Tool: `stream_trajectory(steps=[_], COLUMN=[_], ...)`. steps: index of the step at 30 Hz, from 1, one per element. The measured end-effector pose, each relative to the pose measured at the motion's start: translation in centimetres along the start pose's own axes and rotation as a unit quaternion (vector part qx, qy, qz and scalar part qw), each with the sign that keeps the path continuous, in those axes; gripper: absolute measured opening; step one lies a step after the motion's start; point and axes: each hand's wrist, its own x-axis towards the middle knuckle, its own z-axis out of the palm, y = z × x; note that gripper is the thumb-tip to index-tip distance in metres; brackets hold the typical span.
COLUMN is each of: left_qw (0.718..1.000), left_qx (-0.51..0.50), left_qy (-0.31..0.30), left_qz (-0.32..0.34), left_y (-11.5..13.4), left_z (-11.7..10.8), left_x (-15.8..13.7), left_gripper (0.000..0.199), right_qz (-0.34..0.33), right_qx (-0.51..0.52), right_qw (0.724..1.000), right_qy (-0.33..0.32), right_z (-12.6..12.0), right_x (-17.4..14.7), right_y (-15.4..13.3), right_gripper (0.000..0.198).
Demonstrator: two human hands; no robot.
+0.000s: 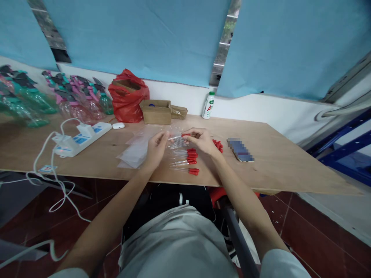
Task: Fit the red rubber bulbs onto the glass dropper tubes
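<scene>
A glass dropper (175,137) with a red rubber bulb is held between my hands, above the table. My right hand (203,140) is closed, its fingers pinching the bulb end. At the glass end, my left hand (157,146) is closed with thumb and fingers pressed together; whether they grip the tube or thin clear plastic around it cannot be told. Below the hands lie several more droppers (192,154) in a column, bulbs to the right. Clear plastic bags (133,153) lie flat beside my left hand. Loose red bulbs (218,145) are heaped behind my right wrist.
A phone (241,150) lies on the wooden table (284,162) at right. Along the back stand a white bottle (208,105), a cardboard box (157,112) and a red bag (127,101). At left are a power strip (84,138) with cables and several spray bottles (78,106).
</scene>
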Motion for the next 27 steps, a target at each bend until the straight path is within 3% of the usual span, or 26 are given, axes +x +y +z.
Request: stream_trajectory(steps=[4, 10, 17, 27], left_qw=[0.974, 0.929, 0.905, 0.896], left_qx=[-0.189, -0.295, -0.360, -0.381], left_qy=[-0.036, -0.098, -0.105, -0.121], left_qz=[-0.123, -0.203, -0.200, -0.195], left_y=[0.8, 1.9, 2.8, 2.7], left_z=[-0.1, -0.2, -0.6, -0.7], left_x=[0.5, 0.4, 0.0, -0.1], left_gripper=[0.065, 0.071, 0.058, 0.056], right_qz=[-0.008, -0.002, 0.030, 0.030], right_qx=[-0.003, 0.025, 0.081, 0.109], right_qw=[0.999, 0.999, 0.996, 0.994], right_qy=[0.045, 0.034, -0.018, -0.005], right_z=[0.3, 1.1, 1.6, 1.7], right_x=[0.1, 0.0, 0.0, 0.0], right_y=[0.3, 0.5, 0.3, 0.5], right_gripper=[0.040, 0.039, 0.048, 0.046])
